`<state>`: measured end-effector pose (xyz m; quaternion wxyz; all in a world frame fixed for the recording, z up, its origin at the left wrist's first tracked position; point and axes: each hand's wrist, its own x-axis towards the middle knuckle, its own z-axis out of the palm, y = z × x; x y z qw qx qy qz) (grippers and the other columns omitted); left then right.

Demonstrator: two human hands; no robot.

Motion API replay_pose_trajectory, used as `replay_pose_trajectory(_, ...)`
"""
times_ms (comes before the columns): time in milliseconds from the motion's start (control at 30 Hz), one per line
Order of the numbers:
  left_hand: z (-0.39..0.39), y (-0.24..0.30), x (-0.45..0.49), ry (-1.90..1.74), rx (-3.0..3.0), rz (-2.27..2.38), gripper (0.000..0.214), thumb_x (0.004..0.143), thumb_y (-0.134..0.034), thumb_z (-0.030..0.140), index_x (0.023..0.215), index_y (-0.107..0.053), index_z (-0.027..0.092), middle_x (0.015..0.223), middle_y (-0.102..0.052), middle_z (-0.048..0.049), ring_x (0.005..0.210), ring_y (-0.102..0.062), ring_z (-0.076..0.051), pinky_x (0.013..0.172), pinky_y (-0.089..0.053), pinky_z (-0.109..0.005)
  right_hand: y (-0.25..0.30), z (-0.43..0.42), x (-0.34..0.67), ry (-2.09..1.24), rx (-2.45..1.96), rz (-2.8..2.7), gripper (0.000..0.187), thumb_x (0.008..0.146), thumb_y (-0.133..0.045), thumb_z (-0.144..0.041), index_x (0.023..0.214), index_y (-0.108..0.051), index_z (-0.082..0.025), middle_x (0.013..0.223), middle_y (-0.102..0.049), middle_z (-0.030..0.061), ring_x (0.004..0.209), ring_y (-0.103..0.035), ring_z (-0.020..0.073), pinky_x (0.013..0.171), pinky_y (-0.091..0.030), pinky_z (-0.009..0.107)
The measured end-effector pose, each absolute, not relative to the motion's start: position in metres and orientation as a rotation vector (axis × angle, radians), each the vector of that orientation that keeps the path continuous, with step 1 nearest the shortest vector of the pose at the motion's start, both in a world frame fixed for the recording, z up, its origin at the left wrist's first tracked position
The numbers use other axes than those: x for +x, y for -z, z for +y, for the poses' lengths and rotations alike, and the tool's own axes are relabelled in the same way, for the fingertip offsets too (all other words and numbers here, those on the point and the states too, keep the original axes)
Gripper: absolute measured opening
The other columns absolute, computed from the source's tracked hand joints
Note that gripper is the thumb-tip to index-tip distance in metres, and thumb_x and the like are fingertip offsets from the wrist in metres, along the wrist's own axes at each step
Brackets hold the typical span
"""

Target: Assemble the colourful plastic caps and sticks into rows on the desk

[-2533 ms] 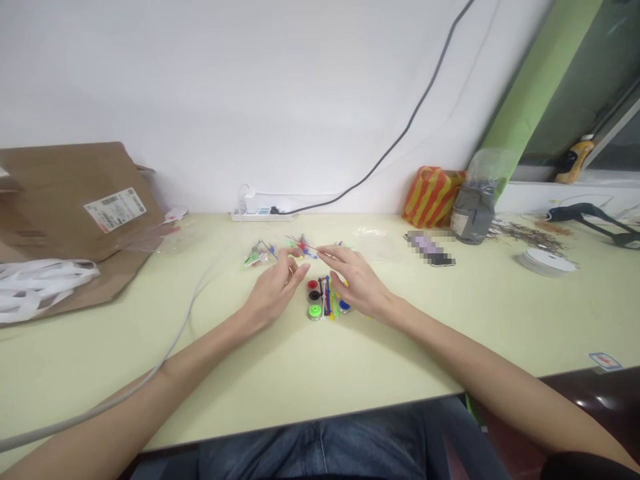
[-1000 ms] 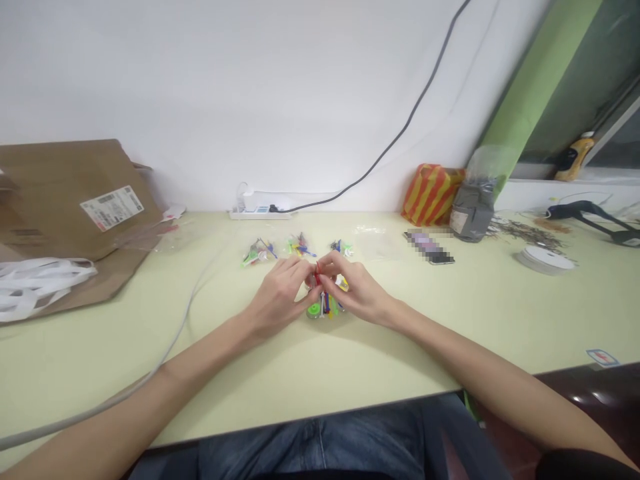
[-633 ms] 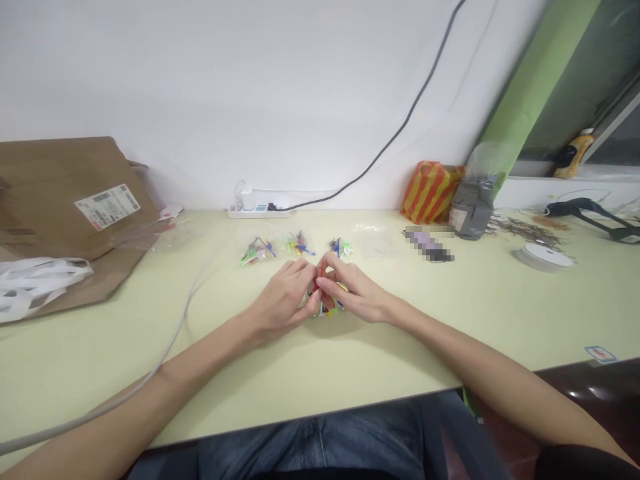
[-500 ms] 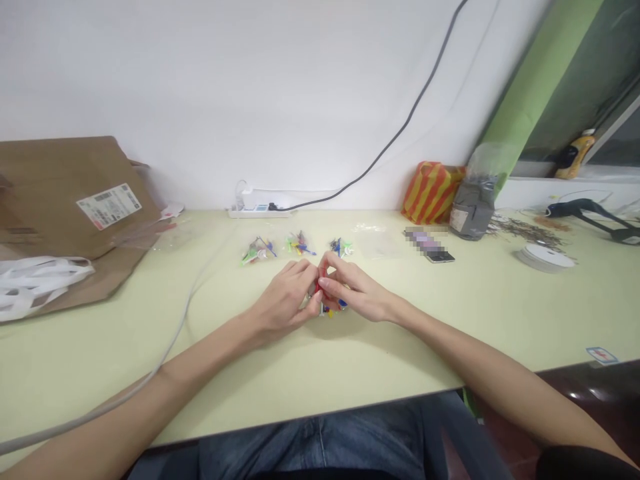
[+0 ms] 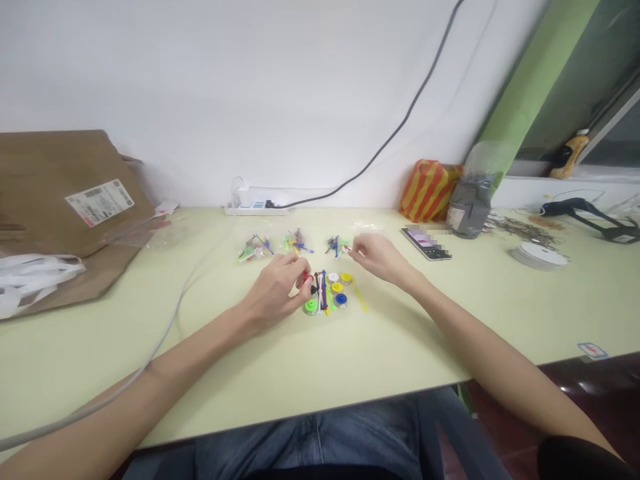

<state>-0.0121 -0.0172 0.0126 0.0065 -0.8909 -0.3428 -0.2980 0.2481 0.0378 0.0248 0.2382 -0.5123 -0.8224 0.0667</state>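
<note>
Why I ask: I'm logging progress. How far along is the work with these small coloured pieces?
Looks done: three small coloured bundles in a row. In hand: left hand pinches a red piece; right hand reaches for the rightmost bundle. Left: loose discs and sticks.

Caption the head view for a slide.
Left hand pinches a red piece beside coloured discs; right hand at a small bundle behind them.

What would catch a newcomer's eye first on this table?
The bright cluster of coloured discs and sticks in the middle of the table, between the two hands. The left hand pinches a small red piece beside it; the right hand is at a little coloured bundle just behind. Farther right, an orange striped bag stands at the far edge.
</note>
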Motion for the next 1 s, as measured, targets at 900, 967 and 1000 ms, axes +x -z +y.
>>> replay_pose_trajectory(900, -0.015, -0.010, -0.012, 0.910, -2.785, -1.119, 0.012, 0.094, -0.045, 0.023, 0.084, -0.049, 0.019, 0.078, -0.052, -0.0017, 0.072, -0.046, -0.017, 0.072, -0.038, -0.032, -0.038, 0.043, 0.276, -1.367, -1.620, -2.671, 0.031, 0.079, -0.065, -0.047, 0.075, -0.060, -0.017, 0.072, -0.072, 0.0055, 0.057, -0.064, 0.0153, 0.049, -0.029, 0.026)
replay_pose_trajectory(967, -0.015, -0.010, -0.012, 0.906, -2.785, -1.120, 0.012, 0.095, -0.045, 0.023, 0.085, -0.049, 0.019, 0.078, -0.052, -0.0017, 0.072, -0.046, -0.017, 0.072, -0.038, -0.032, -0.039, 0.041, 0.275, -1.391, -1.582, -2.683, 0.031, 0.080, -0.064, -0.048, 0.074, -0.060, -0.017, 0.072, -0.072, 0.0053, 0.056, -0.063, 0.0150, 0.050, -0.029, 0.026)
replay_pose_trajectory(1000, -0.014, -0.010, -0.012, 0.906, -2.785, -1.120, 0.012, 0.094, -0.045, 0.023, 0.084, -0.049, 0.019, 0.078, -0.052, -0.0018, 0.072, -0.046, -0.017, 0.072, -0.038, -0.032, -0.040, 0.041, 0.275, -1.403, -1.559, -2.684, 0.031, 0.081, -0.064, -0.047, 0.074, -0.060, -0.017, 0.072, -0.072, 0.0050, 0.056, -0.063, 0.0148, 0.050, -0.030, 0.026)
